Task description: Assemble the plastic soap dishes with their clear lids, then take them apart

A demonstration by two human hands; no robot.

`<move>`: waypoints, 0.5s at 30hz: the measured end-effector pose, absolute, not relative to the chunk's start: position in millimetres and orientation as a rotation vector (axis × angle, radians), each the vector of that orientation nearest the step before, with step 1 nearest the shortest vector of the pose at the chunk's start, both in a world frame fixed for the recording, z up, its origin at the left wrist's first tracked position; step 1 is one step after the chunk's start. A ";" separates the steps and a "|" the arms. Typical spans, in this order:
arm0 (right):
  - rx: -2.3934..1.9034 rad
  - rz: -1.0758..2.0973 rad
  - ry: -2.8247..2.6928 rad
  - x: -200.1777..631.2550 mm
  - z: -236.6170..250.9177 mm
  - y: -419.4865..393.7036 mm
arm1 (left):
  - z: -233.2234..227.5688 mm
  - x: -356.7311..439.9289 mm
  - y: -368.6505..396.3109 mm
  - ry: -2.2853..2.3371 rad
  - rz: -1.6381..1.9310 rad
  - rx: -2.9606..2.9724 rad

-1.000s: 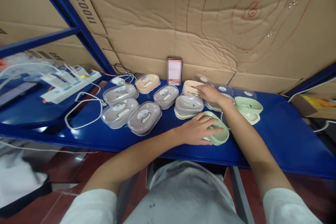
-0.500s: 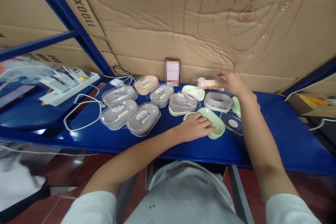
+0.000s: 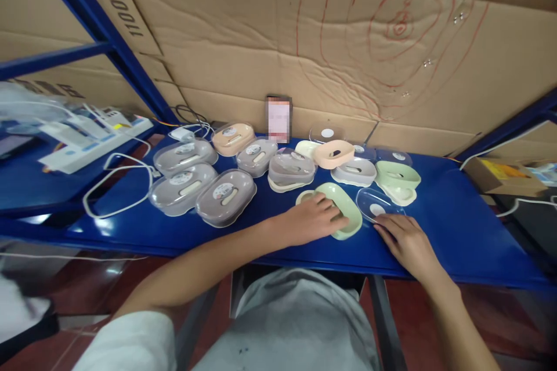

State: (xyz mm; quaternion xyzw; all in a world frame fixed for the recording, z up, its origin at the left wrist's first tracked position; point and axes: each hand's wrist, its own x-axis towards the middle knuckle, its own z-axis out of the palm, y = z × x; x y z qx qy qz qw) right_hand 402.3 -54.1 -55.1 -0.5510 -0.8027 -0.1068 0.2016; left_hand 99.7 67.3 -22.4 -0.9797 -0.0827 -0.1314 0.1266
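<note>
My left hand [image 3: 315, 219] lies over the left side of a light green soap box [image 3: 349, 221], its curled fingers reaching into the open dish. Part of a cream base [image 3: 303, 197] shows beside it, mostly covered by that hand. On the right, my right hand [image 3: 407, 243] has its fingertips at the near edge of a clear oval lid [image 3: 369, 197], which lies flat with a round white label. A peach soap box [image 3: 334, 154] rests tilted on other pieces behind. Another green soap box [image 3: 398, 174] sits over a cream base at right.
Several lidded grey soap boxes [image 3: 226, 197] and a lidded peach one [image 3: 234, 138] stand at left. A phone [image 3: 278, 119] leans on the cardboard wall [image 3: 226, 40]. At far left are a power strip [image 3: 96, 145] and a white cable [image 3: 85, 200]; a small carton [image 3: 500, 177] is at right.
My right hand has let go of the peach soap box, leaving it behind, and has come down towards me to the clear lid. My left hand stays at the green soap box.
</note>
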 end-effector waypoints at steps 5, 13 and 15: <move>-1.413 -0.436 -2.145 404.0 -29.0 -30.6 | -24.5 109.7 65.0 -0.154 -0.501 -2.789; -1.506 -0.403 -2.046 427.2 -20.6 89.1 | -6.4 110.3 68.6 -0.148 -0.541 -2.783; -1.513 -0.352 -1.935 432.5 -28.2 93.2 | 6.7 116.2 75.1 -0.167 -0.582 -2.767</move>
